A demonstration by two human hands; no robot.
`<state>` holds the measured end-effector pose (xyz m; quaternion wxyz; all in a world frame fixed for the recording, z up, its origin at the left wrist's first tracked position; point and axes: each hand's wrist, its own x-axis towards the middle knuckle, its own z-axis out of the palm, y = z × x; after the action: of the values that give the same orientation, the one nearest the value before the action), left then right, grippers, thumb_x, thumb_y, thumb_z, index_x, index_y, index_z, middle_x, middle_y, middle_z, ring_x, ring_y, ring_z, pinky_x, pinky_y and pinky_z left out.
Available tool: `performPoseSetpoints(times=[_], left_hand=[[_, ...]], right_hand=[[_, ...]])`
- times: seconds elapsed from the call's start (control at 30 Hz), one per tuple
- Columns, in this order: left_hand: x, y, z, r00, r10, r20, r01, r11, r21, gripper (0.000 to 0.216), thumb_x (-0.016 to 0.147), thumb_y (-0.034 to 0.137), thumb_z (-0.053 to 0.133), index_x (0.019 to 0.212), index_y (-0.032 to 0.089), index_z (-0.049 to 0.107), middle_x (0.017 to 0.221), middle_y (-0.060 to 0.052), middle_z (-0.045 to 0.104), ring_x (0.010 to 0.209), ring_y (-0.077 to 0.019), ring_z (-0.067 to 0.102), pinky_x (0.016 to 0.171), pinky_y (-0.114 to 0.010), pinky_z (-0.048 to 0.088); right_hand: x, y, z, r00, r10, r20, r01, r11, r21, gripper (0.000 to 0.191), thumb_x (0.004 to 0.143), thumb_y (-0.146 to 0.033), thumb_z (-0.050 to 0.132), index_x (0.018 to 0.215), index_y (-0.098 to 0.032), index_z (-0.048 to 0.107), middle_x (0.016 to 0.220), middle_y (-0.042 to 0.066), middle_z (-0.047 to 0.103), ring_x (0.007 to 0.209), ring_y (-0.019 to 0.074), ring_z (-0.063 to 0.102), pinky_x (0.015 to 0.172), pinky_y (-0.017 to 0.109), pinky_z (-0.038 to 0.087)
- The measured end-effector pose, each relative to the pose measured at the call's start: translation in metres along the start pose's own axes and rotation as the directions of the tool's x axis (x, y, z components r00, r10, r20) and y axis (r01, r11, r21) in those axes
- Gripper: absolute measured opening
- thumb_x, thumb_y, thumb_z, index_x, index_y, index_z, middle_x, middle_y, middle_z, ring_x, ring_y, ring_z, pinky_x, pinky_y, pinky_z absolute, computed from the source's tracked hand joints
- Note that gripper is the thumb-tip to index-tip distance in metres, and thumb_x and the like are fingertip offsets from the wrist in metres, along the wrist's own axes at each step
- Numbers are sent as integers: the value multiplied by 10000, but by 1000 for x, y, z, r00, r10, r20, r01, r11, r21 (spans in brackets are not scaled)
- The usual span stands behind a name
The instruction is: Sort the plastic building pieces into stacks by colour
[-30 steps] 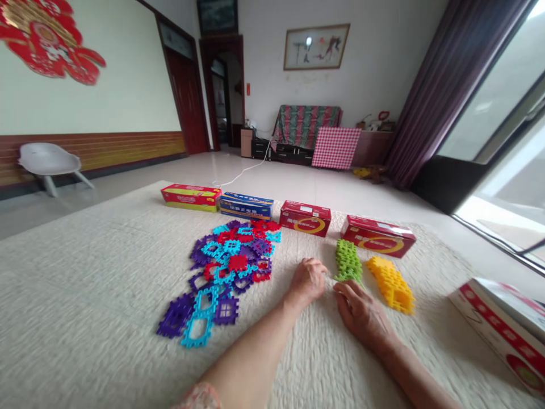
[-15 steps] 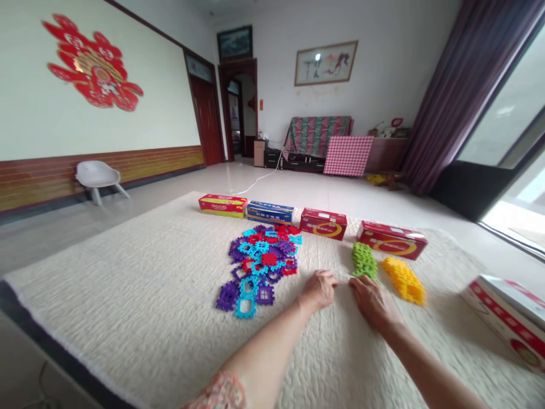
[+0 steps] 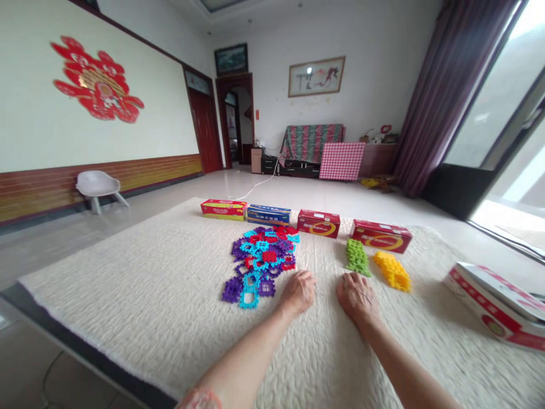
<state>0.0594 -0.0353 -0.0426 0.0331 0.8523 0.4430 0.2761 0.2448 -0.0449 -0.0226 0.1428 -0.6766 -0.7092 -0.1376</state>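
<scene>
My left hand (image 3: 299,291) rests knuckles-up on the cream quilted mat (image 3: 128,289), fingers curled under, just right of a pile of purple, cyan and red flat plastic tiles (image 3: 260,260). Nothing shows in it. My right hand (image 3: 355,296) lies palm-down on the mat a little to the right, fingers bent, just below a stack of green tiles (image 3: 356,257). A stack of yellow tiles (image 3: 392,271) lies right of the green one. Neither hand touches a tile.
Four boxes stand in a row at the mat's far edge: red-yellow (image 3: 223,209), blue (image 3: 268,215), red (image 3: 318,223) and red (image 3: 380,236). A larger red-white box (image 3: 494,307) lies at right. A white chair (image 3: 99,185) stands by the left wall.
Both hands have drawn back toward me and slightly apart, away from the green stack that the right fingers were next to. The camera has tilted up and pulled back.
</scene>
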Motion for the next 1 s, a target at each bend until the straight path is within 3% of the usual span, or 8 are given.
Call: performPoseSetpoints(times=[0.6, 1.0], left_hand=[[1, 1, 2, 999, -18, -27, 17, 999, -27, 193, 819, 111, 447, 826, 168, 631, 886, -61, 597, 919, -187, 538, 905, -322, 456], [0, 0, 3, 998, -25, -62, 21, 997, -69, 196, 824, 116, 443, 788, 167, 630, 868, -69, 611, 901, -191, 551, 870, -318, 466]], right_hand=[[3, 1, 2, 1000, 11, -2, -11, 1000, -1, 207, 899, -226, 419, 923, -159, 614, 1030, 126, 632, 960, 267, 577, 747, 353, 399], [4, 3, 7, 999, -33, 21, 33, 999, 29, 242, 893, -185, 423, 1010, -143, 631, 1088, 130, 632, 983, 250, 574, 815, 343, 400]])
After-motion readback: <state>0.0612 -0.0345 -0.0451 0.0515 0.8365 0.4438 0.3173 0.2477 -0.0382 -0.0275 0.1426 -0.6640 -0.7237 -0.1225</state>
